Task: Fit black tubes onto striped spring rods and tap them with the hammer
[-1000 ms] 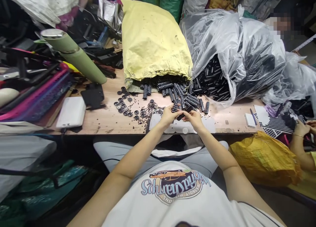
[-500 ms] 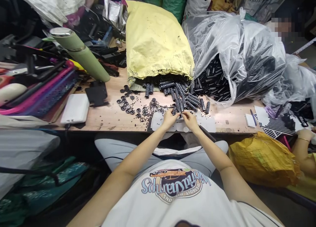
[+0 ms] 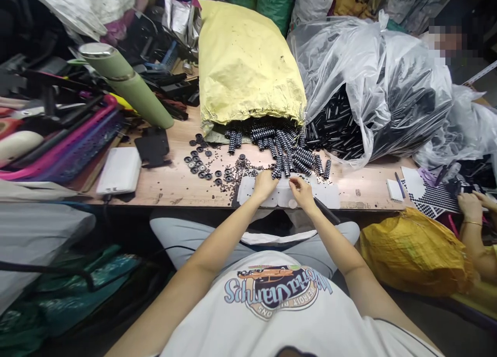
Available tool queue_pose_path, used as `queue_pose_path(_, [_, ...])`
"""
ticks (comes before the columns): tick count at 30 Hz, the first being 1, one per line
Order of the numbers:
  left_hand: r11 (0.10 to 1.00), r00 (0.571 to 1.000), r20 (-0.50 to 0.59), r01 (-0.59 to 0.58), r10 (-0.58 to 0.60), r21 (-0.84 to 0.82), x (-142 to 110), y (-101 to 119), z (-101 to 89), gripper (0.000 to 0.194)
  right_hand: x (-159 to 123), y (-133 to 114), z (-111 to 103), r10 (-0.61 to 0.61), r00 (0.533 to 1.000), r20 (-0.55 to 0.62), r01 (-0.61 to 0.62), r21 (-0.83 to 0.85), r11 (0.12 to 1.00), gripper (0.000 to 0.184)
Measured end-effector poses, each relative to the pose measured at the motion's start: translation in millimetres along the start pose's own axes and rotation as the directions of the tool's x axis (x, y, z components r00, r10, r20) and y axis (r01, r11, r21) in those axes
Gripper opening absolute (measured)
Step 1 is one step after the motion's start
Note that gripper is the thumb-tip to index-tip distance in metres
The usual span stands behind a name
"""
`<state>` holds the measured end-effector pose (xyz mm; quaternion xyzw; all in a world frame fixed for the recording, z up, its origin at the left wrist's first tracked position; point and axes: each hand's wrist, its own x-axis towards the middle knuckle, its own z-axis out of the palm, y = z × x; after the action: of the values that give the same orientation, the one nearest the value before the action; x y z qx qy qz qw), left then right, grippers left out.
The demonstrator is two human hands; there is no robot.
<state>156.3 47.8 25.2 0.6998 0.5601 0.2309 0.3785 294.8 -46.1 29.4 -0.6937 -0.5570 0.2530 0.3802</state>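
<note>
My left hand point(image 3: 265, 185) is at the front of a pile of black cylinders with white-dotted rows point(image 3: 285, 144). Its fingers are closed around the near end of one dotted cylinder point(image 3: 277, 173), partly hidden by the hand. A short gap to the right, my right hand point(image 3: 301, 191) has its thumb and fingers pinched together. Whatever sits in that pinch is too small to make out. Beneath both hands lies a pale flat mat point(image 3: 285, 197). A dark stick-like tool point(image 3: 326, 211) lies beside my right wrist.
The cylinders spill from a yellow sack point(image 3: 248, 61). Clear plastic bags point(image 3: 373, 77) of black tubes stand to the right. Small black discs point(image 3: 198, 165) and tiny bits lie leftward, near a white box point(image 3: 119, 170) and green flask point(image 3: 128, 82). Another person's hands point(image 3: 471, 206) work far right.
My hands have moved apart: the left has gone slightly forward to the pile, while the right stays near its place. At far right, the other person's hands have shifted inward.
</note>
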Motion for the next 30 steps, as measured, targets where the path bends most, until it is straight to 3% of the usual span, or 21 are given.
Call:
queue_pose_path(2, [0.975, 0.997, 0.08, 0.035, -0.018, -0.218, -7, -1, -7.5, 0.016, 3, -2, -6, -0.094, 0.995, 0.032, 0.096, -0.049, 0.994, 0.045])
queue_pose_path(4, [0.886, 0.978, 0.207, 0.1, -0.005, -0.454, -15, -1, -14.2, 0.02, 6, -8, -11, -0.225, 0.969, 0.106, 0.238, -0.124, 0.963, 0.078])
queue_pose_path(7, [0.775, 0.948, 0.313, 0.16, 0.051, -0.611, -28, 3, -20.3, 0.027, 11, -17, -15, -0.315, 0.92, 0.233, 0.359, -0.182, 0.915, 0.104])
queue_pose_path(10, [0.686, 0.951, 0.302, 0.174, 0.07, -0.707, -34, 9, -22.5, 0.036, 13, -26, -15, -0.312, 0.915, 0.257, 0.359, -0.162, 0.919, 0.106])
queue_pose_path(15, [0.457, 0.935, 0.354, 0.303, 0.026, -0.836, -38, 17, -27.1, 0.051, 4, -34, -17, -0.314, 0.906, 0.284, 0.342, -0.053, 0.938, 0.119])
queue_pose_path(21, [0.448, 0.942, 0.335, 0.291, 0.019, -0.845, -47, 22, -27.5, 0.063, -8, -38, -18, -0.331, 0.913, 0.241, 0.32, 0.083, 0.944, 0.119])
queue_pose_path(27, [0.334, 0.966, 0.24, 0.259, -0.098, -0.906, -51, 29, -22.2, 0.041, -11, -42, -13, -0.438, 0.874, 0.212, 0.425, 0.105, 0.899, 0.115])
queue_pose_path(30, [0.285, 0.942, 0.311, 0.334, -0.124, -0.899, -54, 35, -24.5, 0.042, -10, -43, -10, -0.471, 0.858, 0.204, 0.454, 0.126, 0.882, 0.111])
